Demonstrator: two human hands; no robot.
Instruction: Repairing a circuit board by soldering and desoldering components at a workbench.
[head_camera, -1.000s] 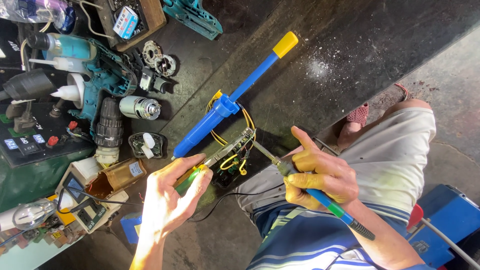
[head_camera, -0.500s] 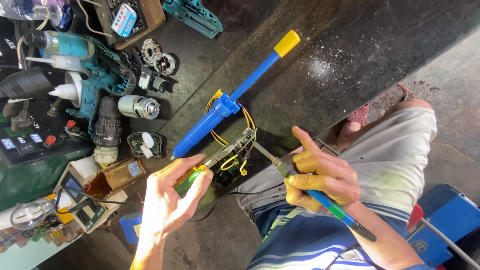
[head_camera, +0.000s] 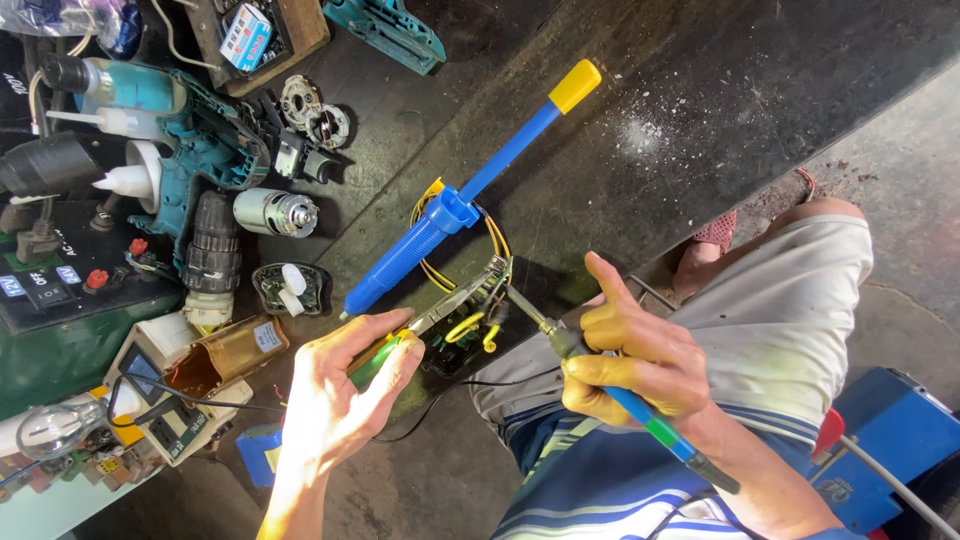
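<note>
My left hand (head_camera: 340, 390) grips green-handled pliers (head_camera: 425, 325) whose jaws reach a small circuit board (head_camera: 470, 320) with yellow wires at the bench edge. My right hand (head_camera: 640, 360) holds a soldering iron (head_camera: 600, 385) with a blue and green handle, its metal tip touching the board from the right. A blue desoldering pump (head_camera: 450, 210) with a yellow plunger cap lies on the dark bench just above the board.
Left of the pump lie a small electric motor (head_camera: 275, 212), a teal drill housing (head_camera: 205, 165), a black chuck (head_camera: 210, 250) and gear parts (head_camera: 315, 115). A meter (head_camera: 160, 400) and a bulb (head_camera: 50, 430) sit lower left. A blue box (head_camera: 890, 440) stands at right.
</note>
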